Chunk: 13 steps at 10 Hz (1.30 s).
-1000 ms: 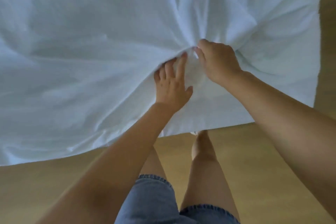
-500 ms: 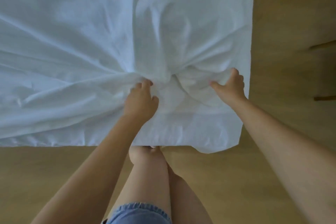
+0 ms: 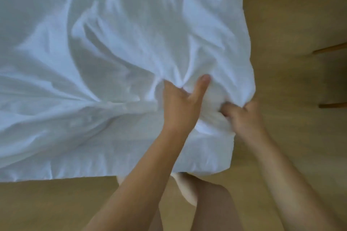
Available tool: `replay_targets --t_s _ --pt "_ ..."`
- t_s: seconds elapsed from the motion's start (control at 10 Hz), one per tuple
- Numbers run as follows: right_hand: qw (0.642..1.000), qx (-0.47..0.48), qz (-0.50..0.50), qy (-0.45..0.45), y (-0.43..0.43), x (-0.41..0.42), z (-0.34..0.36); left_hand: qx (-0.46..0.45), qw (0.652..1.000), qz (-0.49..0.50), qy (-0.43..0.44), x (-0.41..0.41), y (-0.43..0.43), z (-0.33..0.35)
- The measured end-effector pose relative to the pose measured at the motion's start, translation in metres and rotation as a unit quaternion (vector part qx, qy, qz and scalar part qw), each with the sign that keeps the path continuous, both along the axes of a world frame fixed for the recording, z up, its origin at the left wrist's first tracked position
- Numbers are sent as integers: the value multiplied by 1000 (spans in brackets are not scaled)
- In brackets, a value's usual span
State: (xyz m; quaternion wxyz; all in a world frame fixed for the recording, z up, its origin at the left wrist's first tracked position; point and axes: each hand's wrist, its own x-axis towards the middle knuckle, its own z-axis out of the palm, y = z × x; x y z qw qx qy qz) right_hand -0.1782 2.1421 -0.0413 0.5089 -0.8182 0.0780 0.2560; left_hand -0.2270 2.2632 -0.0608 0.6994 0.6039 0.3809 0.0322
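One change: right grip (image 3: 244, 118) now clutches the sheet (image 3: 112, 43).

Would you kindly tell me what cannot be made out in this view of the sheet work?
Head view:
Left hand fingers: buried in folds of the white sheet.
Right hand grip: motion-blurred.
Sheet's extent: cut off by top and left edges.
Wooden pieces at right: cut off by the edge, unidentifiable.

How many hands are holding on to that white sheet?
2. The left hand grips a bunch of the white sheet near its right corner. The right hand, blurred, pinches the fabric just beside it, at the sheet's right edge. No others show.
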Motion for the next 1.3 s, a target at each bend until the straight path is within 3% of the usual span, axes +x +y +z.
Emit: replay_targets --t_s 0.1,0.2,0.3,0.4,0.5,0.6,0.8,0.9,1.0,1.1,1.2,1.3 --pt "983 -83 61 150 -82 -79 27 16 999 -6 49 -45 -64 13" --pt "947 -122 94 282 -118 -102 -7 -94 956 198 194 -72 -117 11" --pt "957 -15 98 274 -135 -75 -22 -155 911 321 206 -65 -139 -5" --pt "966 101 149 183 -175 -62 -13 -110 917 345 165 -79 -161 8" --pt "937 -39 298 179 -213 -73 -12 -80 898 401 164 -116 -204 6" --pt "873 -115 416 228 -217 -66 -29 -52 873 391 288 -113 -221 -19" --pt "854 -144 496 60 -173 55 -41 -38 823 348 448 -26 -228 -38" --pt "849 -152 504 45 -150 110 -39 73 843 322 424 19 -224 -29" --pt "836 -164 523 7 -119 164 -35 239 873 187 383 65 -199 -27" --pt "837 -158 523 8 -76 225 -32 294 883 41 364 150 -140 -44" --pt "824 -158 544 -17 -29 296 -38 296 878 -10 376 252 -72 -70" --pt "821 -172 543 -35 17 364 -48 295 843 -24 450 322 -4 -96"
